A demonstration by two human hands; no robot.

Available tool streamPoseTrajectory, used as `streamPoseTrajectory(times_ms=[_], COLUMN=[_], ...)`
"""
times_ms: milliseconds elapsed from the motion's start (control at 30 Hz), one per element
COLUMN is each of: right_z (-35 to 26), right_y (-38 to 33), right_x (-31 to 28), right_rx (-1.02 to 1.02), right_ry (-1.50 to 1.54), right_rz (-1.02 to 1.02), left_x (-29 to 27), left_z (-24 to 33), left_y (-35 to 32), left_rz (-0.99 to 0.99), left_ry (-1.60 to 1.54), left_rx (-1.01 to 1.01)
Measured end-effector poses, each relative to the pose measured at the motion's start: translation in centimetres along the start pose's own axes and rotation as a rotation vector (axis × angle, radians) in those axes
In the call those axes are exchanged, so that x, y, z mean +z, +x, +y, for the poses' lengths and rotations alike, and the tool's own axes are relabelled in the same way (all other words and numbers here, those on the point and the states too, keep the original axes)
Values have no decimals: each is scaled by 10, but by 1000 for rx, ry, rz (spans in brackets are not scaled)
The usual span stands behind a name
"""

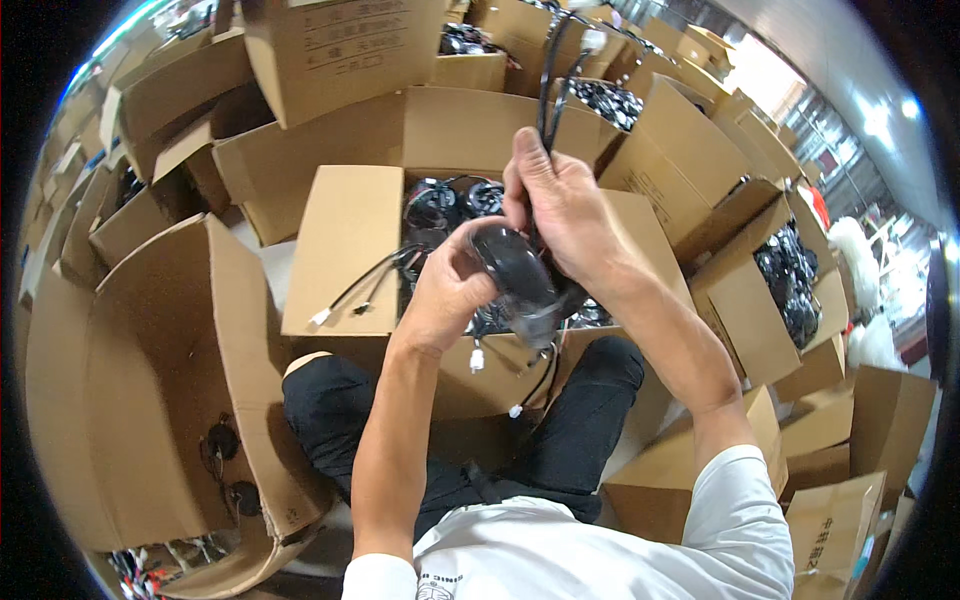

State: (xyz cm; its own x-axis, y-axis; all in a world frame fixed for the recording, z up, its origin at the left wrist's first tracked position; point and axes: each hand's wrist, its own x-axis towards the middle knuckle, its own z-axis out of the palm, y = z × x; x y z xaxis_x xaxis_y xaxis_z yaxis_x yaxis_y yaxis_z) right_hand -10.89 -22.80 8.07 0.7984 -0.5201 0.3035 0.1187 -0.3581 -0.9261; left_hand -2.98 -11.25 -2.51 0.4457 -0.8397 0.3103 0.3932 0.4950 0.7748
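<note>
My left hand (440, 290) is closed round a glossy black rounded part with cables (512, 262), perhaps a motor, held above an open carton. Clear plastic seems to hang from its lower end, blurred. Its black cables (548, 95) are pinched in my right hand (568, 205), thumb on top, and stick up past the fist to a white connector (593, 42). Below both hands the open carton (345, 250) holds several similar black parts (434, 203) in clear plastic. From it, cables with white plugs (477, 358) hang over the front edge and the left flap.
At my left stands a tall open carton (150, 330) with a few black parts (222, 438) at its bottom. Another carton (735, 300) on the right holds bagged black parts (790, 280). More cartons (340, 60) crowd the far side. My knees (330, 400) flank the middle carton.
</note>
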Motion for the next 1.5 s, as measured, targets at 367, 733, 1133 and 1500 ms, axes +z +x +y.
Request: streamPoseTrajectory(times_ms=[367, 733, 1133, 1500], right_z=[-21, -14, -35, -11], right_y=[-47, -29, -39, -34], right_x=[-80, -150, -44, 39], right_rx=[201, -71, -165, 83], right_ry=[313, 384, 299, 387], right_rz=[114, 282, 284, -34], left_x=[-30, -61, 51, 41], left_z=[-45, -8, -70, -70], left_y=[-34, -48, -58, -69], left_rz=[483, 988, 777, 564], left_ry=[-51, -83, 179, 94], left_rx=[0, 142, 86, 146])
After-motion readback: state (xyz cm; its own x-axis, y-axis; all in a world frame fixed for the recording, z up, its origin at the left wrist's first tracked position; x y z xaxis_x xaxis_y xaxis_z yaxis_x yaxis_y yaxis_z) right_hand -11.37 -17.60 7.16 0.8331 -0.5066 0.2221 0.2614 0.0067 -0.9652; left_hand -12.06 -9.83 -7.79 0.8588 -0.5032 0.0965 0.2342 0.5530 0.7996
